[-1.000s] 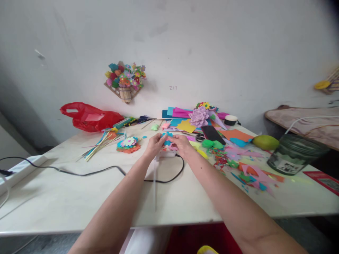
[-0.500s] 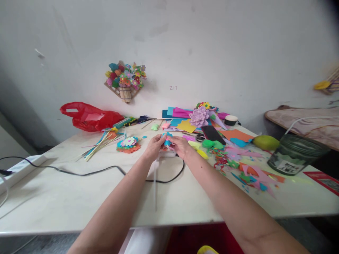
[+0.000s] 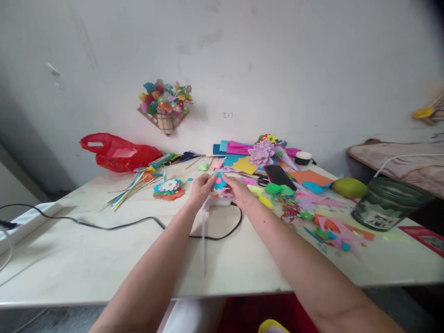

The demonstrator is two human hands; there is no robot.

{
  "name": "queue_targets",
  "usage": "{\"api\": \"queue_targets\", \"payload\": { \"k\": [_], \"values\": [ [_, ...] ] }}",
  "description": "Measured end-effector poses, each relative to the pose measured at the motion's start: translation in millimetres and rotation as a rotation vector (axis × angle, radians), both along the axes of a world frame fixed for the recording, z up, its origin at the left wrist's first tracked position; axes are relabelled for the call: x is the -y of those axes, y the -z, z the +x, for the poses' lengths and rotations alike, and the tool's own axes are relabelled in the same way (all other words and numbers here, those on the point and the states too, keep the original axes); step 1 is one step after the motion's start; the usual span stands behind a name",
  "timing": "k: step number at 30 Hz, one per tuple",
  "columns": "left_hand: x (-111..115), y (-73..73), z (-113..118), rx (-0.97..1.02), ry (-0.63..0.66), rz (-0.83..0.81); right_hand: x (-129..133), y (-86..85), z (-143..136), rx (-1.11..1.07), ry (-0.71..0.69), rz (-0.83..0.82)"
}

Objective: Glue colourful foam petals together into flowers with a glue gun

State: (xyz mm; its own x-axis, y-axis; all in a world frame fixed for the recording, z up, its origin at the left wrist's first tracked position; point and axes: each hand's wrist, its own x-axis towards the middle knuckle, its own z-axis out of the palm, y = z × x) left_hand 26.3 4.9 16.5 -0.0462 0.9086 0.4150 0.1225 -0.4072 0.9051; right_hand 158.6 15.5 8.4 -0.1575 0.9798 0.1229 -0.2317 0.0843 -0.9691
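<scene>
Between my two hands is a small blue paper or foam flower point(image 3: 219, 181) with a pink centre. My left hand point(image 3: 201, 188) pinches its left edge, and my right hand point(image 3: 237, 189) pinches its right edge. Just below the hands lies a white hot glue gun point(image 3: 217, 202), partly hidden, with a long clear glue stick point(image 3: 204, 245) sticking out towards me and a black cord point(image 3: 222, 238) curving round on the right. To the left sits a stack of layered flower cut-outs point(image 3: 169, 188) in white, blue and orange.
Several thin sticks point(image 3: 128, 192) and a red plastic bag point(image 3: 121, 152) lie at the left. On the right are foam scraps point(image 3: 333, 233), a phone point(image 3: 280, 177), a purple flower point(image 3: 262, 152) and a green glass jar point(image 3: 383, 203). A white power strip point(image 3: 31, 222) is at the left edge.
Both hands still hold the blue flower. Its face now shows flatter and more openly between my fingers, with the pink centre in sight.
</scene>
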Motion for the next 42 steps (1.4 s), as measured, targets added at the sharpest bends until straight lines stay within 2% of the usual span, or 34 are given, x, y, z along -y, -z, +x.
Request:
{"api": "queue_targets", "payload": {
  "k": [9, 13, 23, 28, 35, 42],
  "values": [
    [0.5, 1.4, 0.5, -0.115, -0.046, 0.044, 3.5, -1.9, -4.0, 0.049, 0.076, 0.049],
    [-2.4, 4.2, 0.1, -0.168, -0.09, 0.066, 1.0, 0.6, -4.4, 0.046, 0.055, 0.049],
    [-3.2, 4.9, -0.2, -0.195, -0.079, 0.087, 0.6, 2.1, -3.6, 0.065, 0.023, 0.143],
    [-3.7, 4.5, 1.3, -0.103, -0.05, 0.032, 2.0, 1.2, -4.2, 0.036, 0.026, 0.115],
    [2.4, 2.3, -1.2, 0.155, 0.158, -0.091, 0.8, -0.3, -3.5, 0.011, -0.008, 0.028],
    [2.3, 0.4, -1.7, 0.204, 0.09, -0.074, 1.6, 1.7, 0.0, 0.01, -0.076, 0.023]
  ]
}}
